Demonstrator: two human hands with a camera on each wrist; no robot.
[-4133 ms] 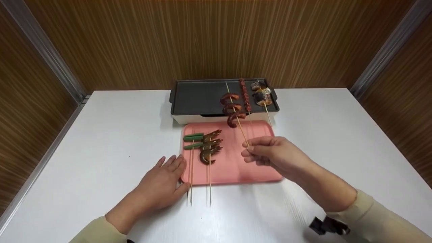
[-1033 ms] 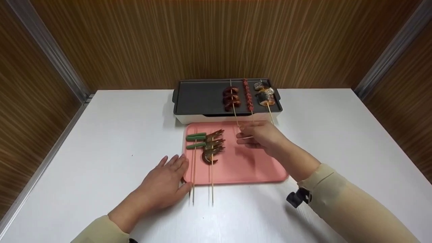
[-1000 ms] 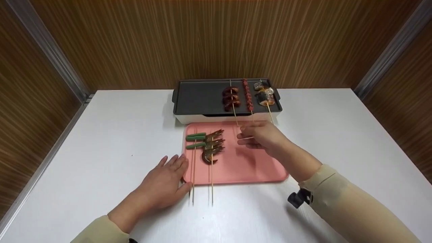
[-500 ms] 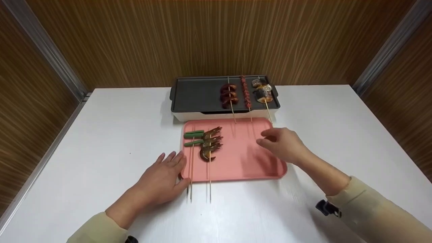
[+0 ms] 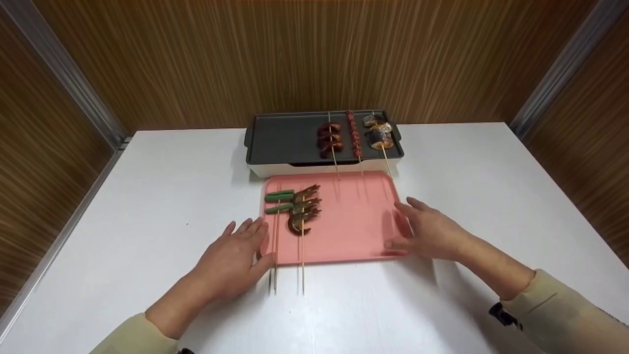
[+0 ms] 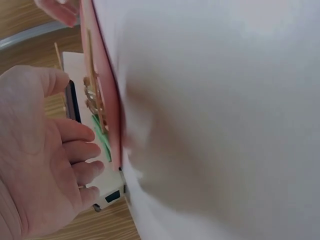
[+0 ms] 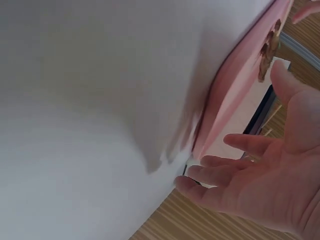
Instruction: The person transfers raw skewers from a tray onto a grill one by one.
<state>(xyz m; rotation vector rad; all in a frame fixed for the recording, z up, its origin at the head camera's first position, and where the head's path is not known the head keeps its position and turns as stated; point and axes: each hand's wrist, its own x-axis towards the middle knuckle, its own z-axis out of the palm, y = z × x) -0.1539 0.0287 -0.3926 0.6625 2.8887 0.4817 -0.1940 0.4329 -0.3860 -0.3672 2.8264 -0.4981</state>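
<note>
In the head view my left hand [image 5: 228, 260] lies along the left rim of a pink tray [image 5: 354, 221], fingers outstretched. At the tray's right rim is my right hand [image 5: 432, 231], fingers spread with nothing in them; the right wrist view shows its bare palm [image 7: 280, 180]. On the tray's left side lie a shrimp skewer [image 5: 303, 206] and a skewer of green bean-like pieces [image 5: 279, 196]. Their sticks reach past the front rim, near my left thumb.
Behind the tray stands a dark griddle [image 5: 285, 140] with a white base. Across its right half lie a skewer of dark red curled pieces [image 5: 330, 140], a thin red-beaded skewer [image 5: 355, 137] and a skewer of silvery fish chunks [image 5: 381, 135]. Wood-grain panels [image 5: 314, 59] enclose the white table.
My right hand laid the dark red curled skewer on the griddle, let go, then moved right and toward me to the tray's right rim. My left hand stays at the left rim.
</note>
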